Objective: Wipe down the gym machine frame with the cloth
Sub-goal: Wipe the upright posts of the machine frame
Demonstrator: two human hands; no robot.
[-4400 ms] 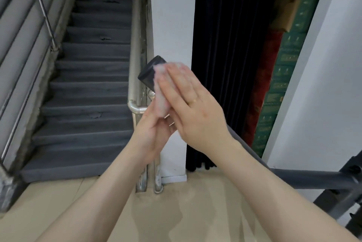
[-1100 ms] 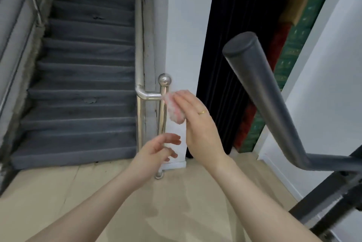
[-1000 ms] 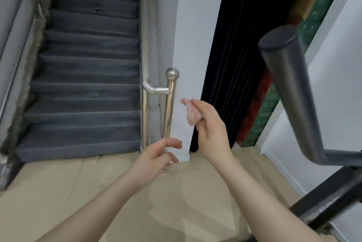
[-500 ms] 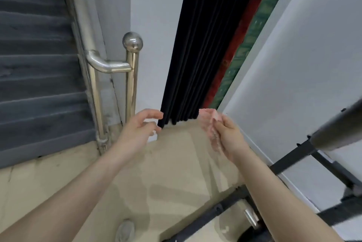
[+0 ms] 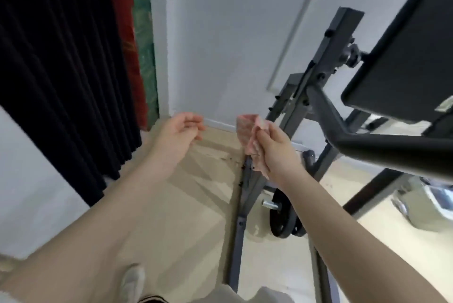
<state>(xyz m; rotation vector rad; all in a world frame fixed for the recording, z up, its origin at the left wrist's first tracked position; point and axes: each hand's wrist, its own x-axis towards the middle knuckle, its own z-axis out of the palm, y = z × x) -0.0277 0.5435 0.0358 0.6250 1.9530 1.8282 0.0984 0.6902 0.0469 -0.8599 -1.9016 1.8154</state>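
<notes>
My right hand point(image 5: 272, 153) pinches the soft, limp pink cloth point(image 5: 247, 136) in mid-air beside the rigid dark grey steel machine frame point(image 5: 326, 116), left hand point(image 5: 179, 133) loosely open and empty.

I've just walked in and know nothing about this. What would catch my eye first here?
Probably the pink cloth pinched in the person's right hand at the centre, held up in front of the dark grey gym machine frame that fills the right side. The left hand hovers empty beside it, fingers loosely curled. Further left, a black curtain hangs to the floor.
</notes>
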